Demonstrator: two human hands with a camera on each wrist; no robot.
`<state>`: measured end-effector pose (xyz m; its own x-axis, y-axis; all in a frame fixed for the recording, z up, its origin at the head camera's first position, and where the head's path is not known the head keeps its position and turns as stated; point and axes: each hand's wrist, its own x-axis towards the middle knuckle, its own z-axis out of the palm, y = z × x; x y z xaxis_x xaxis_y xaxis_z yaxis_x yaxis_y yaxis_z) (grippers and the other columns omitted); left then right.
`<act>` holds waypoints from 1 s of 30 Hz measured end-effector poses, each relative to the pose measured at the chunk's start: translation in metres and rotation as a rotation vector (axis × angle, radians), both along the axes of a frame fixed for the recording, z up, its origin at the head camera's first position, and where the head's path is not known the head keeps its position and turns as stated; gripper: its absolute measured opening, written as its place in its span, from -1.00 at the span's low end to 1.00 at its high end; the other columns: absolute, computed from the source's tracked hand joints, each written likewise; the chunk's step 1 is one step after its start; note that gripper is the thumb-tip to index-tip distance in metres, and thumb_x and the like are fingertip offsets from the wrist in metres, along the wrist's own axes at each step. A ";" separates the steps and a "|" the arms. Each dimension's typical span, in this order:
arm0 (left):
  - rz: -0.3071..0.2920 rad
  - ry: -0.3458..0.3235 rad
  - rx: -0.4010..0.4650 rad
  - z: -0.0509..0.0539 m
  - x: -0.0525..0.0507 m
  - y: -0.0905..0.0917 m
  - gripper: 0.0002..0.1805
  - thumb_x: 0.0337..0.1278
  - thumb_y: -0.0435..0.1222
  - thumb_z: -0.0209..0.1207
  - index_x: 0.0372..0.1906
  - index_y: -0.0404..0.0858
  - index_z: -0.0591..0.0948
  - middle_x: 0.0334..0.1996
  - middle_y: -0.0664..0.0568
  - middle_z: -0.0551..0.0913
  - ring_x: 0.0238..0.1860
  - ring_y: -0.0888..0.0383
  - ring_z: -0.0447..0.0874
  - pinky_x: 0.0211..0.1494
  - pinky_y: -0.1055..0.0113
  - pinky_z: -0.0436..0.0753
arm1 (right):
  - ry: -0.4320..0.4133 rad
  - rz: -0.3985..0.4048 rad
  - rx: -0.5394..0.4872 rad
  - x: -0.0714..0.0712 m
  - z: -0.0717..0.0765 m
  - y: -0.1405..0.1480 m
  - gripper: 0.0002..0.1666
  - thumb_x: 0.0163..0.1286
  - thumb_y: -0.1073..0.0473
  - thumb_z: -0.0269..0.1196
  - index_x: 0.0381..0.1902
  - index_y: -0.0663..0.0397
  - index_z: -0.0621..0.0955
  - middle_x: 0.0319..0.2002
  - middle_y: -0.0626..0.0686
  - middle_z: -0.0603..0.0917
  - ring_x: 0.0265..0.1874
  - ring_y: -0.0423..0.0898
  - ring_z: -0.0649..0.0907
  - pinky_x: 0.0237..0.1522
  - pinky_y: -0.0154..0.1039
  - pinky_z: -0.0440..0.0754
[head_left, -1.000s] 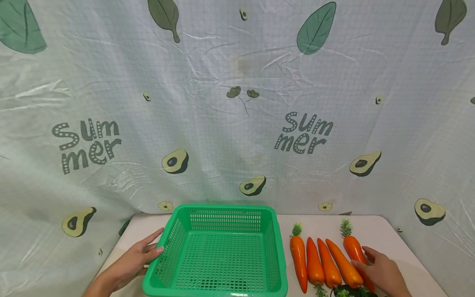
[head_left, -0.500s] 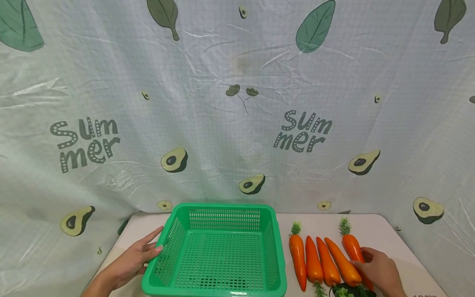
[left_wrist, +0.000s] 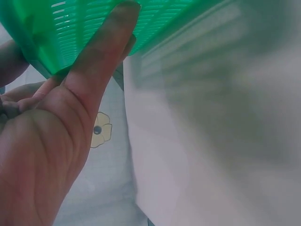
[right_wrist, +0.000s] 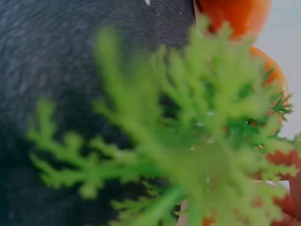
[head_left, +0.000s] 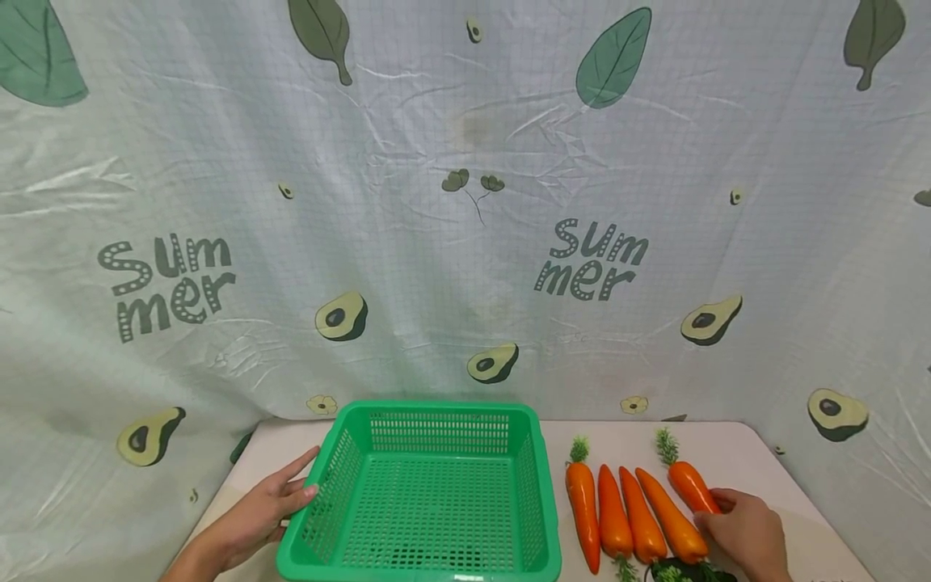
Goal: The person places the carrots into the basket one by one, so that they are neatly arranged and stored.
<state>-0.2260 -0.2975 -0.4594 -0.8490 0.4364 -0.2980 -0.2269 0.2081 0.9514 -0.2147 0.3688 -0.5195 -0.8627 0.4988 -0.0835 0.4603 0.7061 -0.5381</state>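
Note:
My left hand (head_left: 258,517) holds the left side of a green plastic basket (head_left: 549,501), thumb at the rim and fingers along the outer wall. In the left wrist view, a finger (left_wrist: 101,52) of that hand lies against the slatted wall of the basket (left_wrist: 162,23). My right hand (head_left: 749,529) grips the rightmost orange carrot (head_left: 691,483) between thumb and fingers. The green top of this carrot points away from me, and its lower end is hidden by the hand. Blurred green fronds (right_wrist: 188,127) fill much of the right wrist view, largely covering that hand.
Several more carrots (head_left: 614,513) lie in a row right of the basket. At the near edge sits a dark object (head_left: 691,571) with green fronds, mostly cut off. A pale table (head_left: 625,440) carries everything. A printed curtain (head_left: 436,267) hangs behind it and along both sides.
The rightmost carrot has tilted, its green top swinging left, and its lower part no longer shows beyond my right hand. My left hand and the basket keep their places.

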 end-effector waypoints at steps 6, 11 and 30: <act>-0.001 0.000 0.005 0.000 -0.001 0.000 -0.01 0.64 -0.14 0.03 0.66 -0.32 -0.43 0.44 -0.50 0.37 0.12 -0.03 0.76 0.06 -0.04 0.77 | 0.011 -0.072 -0.043 0.001 0.001 -0.003 -0.37 0.10 0.33 0.53 0.08 0.61 0.61 -0.01 0.50 0.68 -0.20 0.25 0.63 -0.06 0.17 0.66; 0.002 0.001 0.003 0.001 0.000 0.001 -0.02 0.65 -0.15 0.01 0.66 -0.32 -0.44 0.41 -0.47 0.43 0.10 -0.02 0.77 0.06 -0.04 0.77 | 0.011 -0.103 -0.071 0.000 0.002 -0.003 -0.38 0.10 0.36 0.51 0.09 0.63 0.61 0.02 0.52 0.66 -0.15 0.29 0.60 0.02 0.23 0.64; -0.005 0.009 0.018 0.001 0.000 0.000 -0.06 0.68 -0.18 -0.03 0.64 -0.35 -0.46 0.35 -0.47 0.50 0.08 -0.02 0.78 0.04 -0.06 0.78 | 0.071 -0.091 -0.065 0.000 0.017 -0.002 -0.44 0.04 0.43 0.49 0.03 0.60 0.65 -0.15 0.48 0.73 -0.30 0.20 0.64 -0.04 0.15 0.75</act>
